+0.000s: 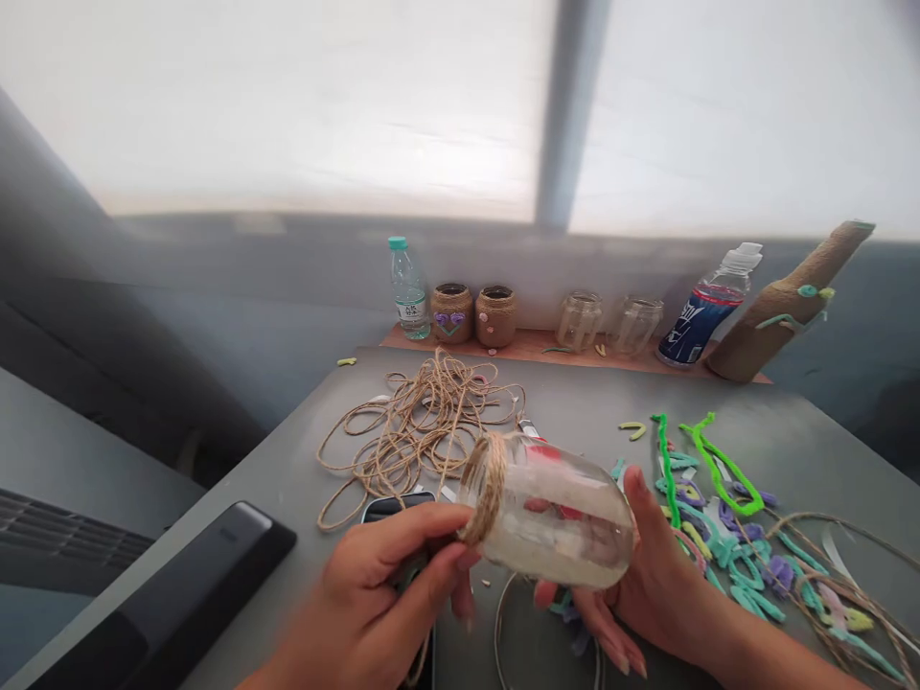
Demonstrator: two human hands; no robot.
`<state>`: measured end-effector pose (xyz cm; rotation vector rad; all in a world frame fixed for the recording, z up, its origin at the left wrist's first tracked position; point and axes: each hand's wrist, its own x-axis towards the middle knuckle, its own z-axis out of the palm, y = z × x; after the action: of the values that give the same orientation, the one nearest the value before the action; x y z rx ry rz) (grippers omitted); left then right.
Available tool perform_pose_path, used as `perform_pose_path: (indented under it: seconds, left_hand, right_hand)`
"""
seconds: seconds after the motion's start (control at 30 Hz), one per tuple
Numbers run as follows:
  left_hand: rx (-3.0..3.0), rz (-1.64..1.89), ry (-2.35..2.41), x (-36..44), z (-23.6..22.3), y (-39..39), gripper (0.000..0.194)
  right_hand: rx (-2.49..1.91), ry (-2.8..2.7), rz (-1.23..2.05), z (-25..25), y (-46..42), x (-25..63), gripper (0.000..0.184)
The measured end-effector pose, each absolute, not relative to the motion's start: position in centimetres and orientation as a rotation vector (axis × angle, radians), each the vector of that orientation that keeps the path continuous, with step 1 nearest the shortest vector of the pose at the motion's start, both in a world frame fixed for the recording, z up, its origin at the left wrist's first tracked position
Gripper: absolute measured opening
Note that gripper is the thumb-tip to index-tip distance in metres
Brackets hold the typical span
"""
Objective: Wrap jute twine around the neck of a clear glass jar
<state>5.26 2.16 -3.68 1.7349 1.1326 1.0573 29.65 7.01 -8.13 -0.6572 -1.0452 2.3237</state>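
Note:
A clear glass jar (561, 527) lies on its side in the air over the table, its mouth to the left. Jute twine (492, 489) is wrapped round its neck in several turns. My left hand (395, 585) pinches the twine at the lower side of the neck between thumb and forefinger. Around the base end my right hand (661, 594) cradles the jar, thumb on the far right and fingers beneath. A loose heap of twine (424, 422) lies behind the jar, and one strand runs from it up to the neck.
Pipe-cleaner pieces (747, 565) are strewn at right. On the back ledge stand a water bottle (409, 292), twine-covered jars (495, 318), bare jars (579, 321), a blue-labelled bottle (708, 307) and a leaning twine-wrapped bottle (783, 307). A black device (158, 604) lies at left.

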Motion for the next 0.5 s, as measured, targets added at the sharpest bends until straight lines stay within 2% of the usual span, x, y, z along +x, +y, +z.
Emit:
perform_pose_path:
  seconds: [0.27, 0.4, 0.5]
  left_hand:
    - [1.513, 1.203, 1.159, 5.2, -4.2, 1.6, 0.014]
    - [1.456, 1.196, 1.184, 5.5, -4.0, 1.3, 0.014]
    - [1.516, 1.181, 1.166, 5.8, -3.6, 1.1, 0.019]
  right_hand:
    - [-0.629, -1.188, 2.064, -8.5, 6.3, 29.9, 0.095]
    - [-0.721, -1.394, 1.948, -7.5, 6.0, 30.0, 0.096]
    - [-0.743, -1.379, 1.912, -7.9, 5.9, 30.1, 0.086]
